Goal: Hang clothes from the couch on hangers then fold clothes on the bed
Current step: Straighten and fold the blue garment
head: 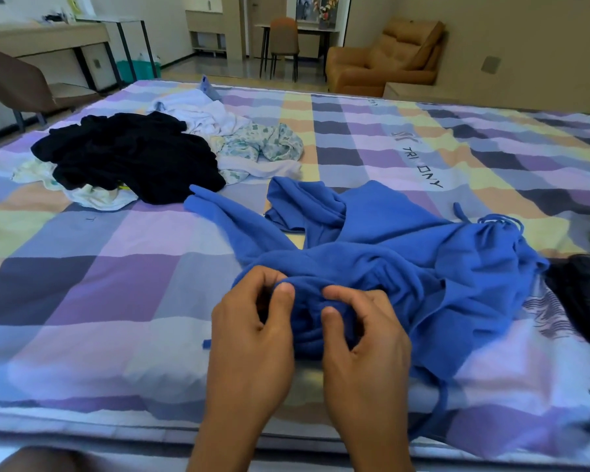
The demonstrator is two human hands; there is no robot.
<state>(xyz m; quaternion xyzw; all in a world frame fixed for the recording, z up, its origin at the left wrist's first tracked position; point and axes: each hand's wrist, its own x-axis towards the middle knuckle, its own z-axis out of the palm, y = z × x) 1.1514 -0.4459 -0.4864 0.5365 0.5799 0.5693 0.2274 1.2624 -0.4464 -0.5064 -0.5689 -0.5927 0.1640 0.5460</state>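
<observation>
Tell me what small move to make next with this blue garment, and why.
Probably pull the left hand and right hand apart to spread the blue garment flat on the bed; both pinch bunched, twisted fabric, so it looks unready to fold.

Soft, even light with a cool bluish cast fills the room, a pale sheen lies on the far floor [218,68], shadows are faint, and wide-angle distortion bows the edges of the bed [82,301] while the corners smear into blur.
</observation>
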